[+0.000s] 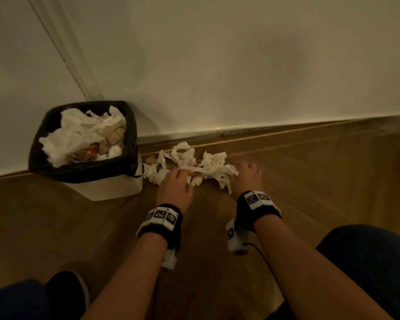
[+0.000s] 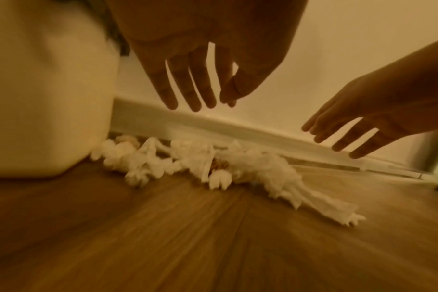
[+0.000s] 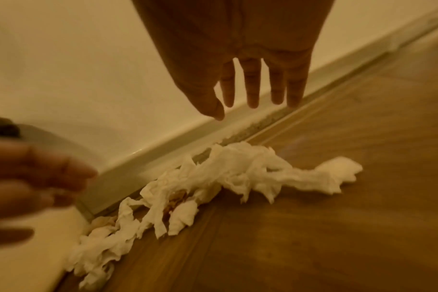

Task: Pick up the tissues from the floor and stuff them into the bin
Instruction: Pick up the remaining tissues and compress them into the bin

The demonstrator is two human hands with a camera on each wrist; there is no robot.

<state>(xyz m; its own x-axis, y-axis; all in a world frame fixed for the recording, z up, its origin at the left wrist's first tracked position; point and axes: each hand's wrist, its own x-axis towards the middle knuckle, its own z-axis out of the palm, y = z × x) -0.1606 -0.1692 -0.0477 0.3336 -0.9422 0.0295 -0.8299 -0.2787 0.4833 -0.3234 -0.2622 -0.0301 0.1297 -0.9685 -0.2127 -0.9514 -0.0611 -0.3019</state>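
A strip of crumpled white tissues [image 1: 194, 166] [image 2: 208, 164] [image 3: 213, 181] lies on the wooden floor along the skirting board, just right of the bin. The white bin [image 1: 106, 185] has a black liner [image 1: 131, 135] and is heaped with tissues. My left hand [image 1: 174, 183] [image 2: 195, 83] hovers over the left part of the strip, fingers straight and spread, holding nothing. My right hand [image 1: 246, 177] [image 3: 253, 85] hangs over the right end, fingers straight and apart, above the tissues without touching them in the wrist views.
A white wall [image 1: 217, 65] and skirting board [image 1: 263, 127] run close behind the tissues. The bin's side [image 2: 45, 98] stands right beside the left hand. My knees in dark trousers [image 1: 367, 262] and a dark shoe [image 1: 65, 289] are at the bottom.
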